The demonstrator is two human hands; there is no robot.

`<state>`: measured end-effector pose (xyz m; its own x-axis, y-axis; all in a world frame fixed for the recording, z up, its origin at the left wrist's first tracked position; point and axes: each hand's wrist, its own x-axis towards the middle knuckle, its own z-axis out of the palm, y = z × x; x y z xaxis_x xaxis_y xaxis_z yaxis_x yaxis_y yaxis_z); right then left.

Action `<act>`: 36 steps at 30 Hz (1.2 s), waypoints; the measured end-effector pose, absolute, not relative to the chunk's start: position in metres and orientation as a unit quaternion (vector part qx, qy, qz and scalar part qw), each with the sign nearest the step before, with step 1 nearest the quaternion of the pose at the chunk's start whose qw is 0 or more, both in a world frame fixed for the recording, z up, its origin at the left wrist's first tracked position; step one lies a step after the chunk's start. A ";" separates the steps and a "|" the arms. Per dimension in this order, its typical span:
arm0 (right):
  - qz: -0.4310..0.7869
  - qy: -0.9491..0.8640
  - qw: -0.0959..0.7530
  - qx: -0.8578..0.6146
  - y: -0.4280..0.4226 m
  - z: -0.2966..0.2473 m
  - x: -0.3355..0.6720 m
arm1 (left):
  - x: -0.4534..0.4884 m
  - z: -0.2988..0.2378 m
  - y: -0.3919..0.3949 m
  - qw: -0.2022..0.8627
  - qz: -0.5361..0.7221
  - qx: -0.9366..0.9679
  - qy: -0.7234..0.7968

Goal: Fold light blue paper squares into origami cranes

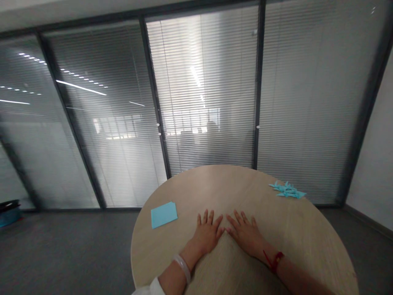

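Observation:
My left hand (206, 234) lies flat on the round wooden table (307, 241), fingers spread, holding nothing. My right hand (245, 233) lies flat beside it, fingers spread too, the two thumbs nearly touching. A pale bangle is on my left wrist and a red cord on my right wrist. A stack of light blue paper squares (163, 214) lies to the left of my left hand, apart from it. A small heap of folded light blue paper pieces (287, 190) sits near the table's far right edge.
Glass partition walls with closed blinds (202, 94) stand behind the table. Grey carpet (67, 250) surrounds the table. A dark and teal object (9, 211) lies on the floor at the far left. A white wall (377, 164) runs along the right.

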<state>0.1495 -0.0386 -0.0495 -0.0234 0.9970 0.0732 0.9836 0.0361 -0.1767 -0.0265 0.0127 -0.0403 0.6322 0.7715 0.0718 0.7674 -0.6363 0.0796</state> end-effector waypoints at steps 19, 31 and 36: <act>0.034 -0.721 0.083 -0.687 -0.036 -0.052 0.152 | -0.027 -0.035 0.010 0.021 0.035 0.905 0.423; 0.026 -0.719 0.084 -0.689 -0.037 -0.051 0.151 | -0.026 -0.033 0.009 0.026 0.037 0.906 0.422; 0.026 -0.722 0.082 -0.687 -0.038 -0.050 0.151 | -0.026 -0.033 0.009 0.020 0.034 0.905 0.423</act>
